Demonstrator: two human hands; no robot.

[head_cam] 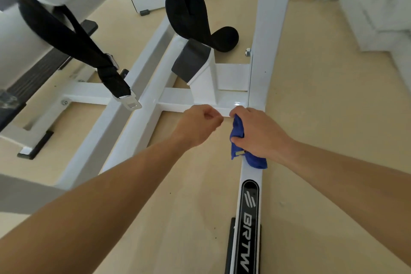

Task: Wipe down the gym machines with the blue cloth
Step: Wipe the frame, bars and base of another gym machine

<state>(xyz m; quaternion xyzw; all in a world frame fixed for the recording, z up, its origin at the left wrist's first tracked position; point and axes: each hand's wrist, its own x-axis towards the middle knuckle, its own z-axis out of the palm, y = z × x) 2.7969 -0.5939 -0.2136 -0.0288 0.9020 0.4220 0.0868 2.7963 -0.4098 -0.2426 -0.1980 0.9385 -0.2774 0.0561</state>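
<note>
The right hand point(260, 135) is wrapped around the blue cloth point(237, 129), which is bunched up under the palm. The cloth pokes out by the thumb and again below the hand. It is pressed on the long white bar point(250, 173) of the gym machine, right where a cross bar point(175, 98) meets it. The left hand point(198, 127) is curled into a fist with nothing in it, just beside the cloth. Two black straps point(186, 18) hang above the frame. A black label point(249, 218) with letters sits lower on the bar. The floor point(322, 118) is tan.
</note>
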